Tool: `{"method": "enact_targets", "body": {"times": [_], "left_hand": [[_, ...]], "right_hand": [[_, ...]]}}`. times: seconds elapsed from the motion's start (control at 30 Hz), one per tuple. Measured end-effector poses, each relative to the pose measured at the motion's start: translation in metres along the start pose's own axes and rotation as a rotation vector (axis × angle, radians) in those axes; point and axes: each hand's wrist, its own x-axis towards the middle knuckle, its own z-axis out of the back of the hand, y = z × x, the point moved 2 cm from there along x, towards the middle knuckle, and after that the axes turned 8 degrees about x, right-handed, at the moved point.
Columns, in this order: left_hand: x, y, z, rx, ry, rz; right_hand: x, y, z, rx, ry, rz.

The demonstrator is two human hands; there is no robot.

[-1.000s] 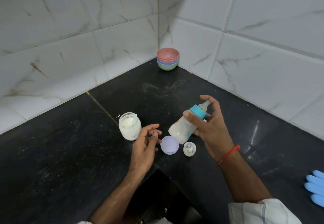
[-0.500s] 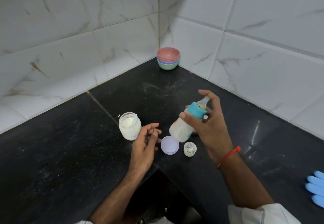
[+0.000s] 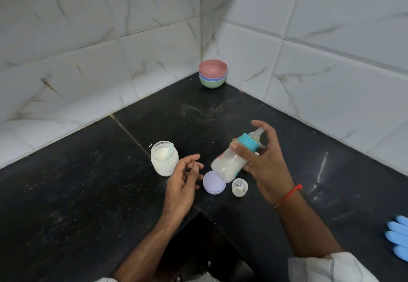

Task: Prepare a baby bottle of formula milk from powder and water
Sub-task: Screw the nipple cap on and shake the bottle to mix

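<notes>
Fingers: right hand wraps the baby bottle near its teal collar, forefinger reaching past the teat; left hand hangs loosely curled, holding nothing.
Bottle position: held above the counter, just over the lilac lid.
Long axis: tilted, teat up-right, base down-left toward the left hand.
Nearer hand: right, already gripping.
Likely step: shaking to mix.
Powder jar: open, just left of the left hand.
</notes>
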Motion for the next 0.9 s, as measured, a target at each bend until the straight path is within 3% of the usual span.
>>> {"method": "enact_targets", "body": {"times": [0.9], "left_hand": [[-0.007,0.0,0.001,0.043,0.007,0.001]], "right_hand": [[-0.012,0.018,-0.015,-0.083,0.043,0.128]]}}
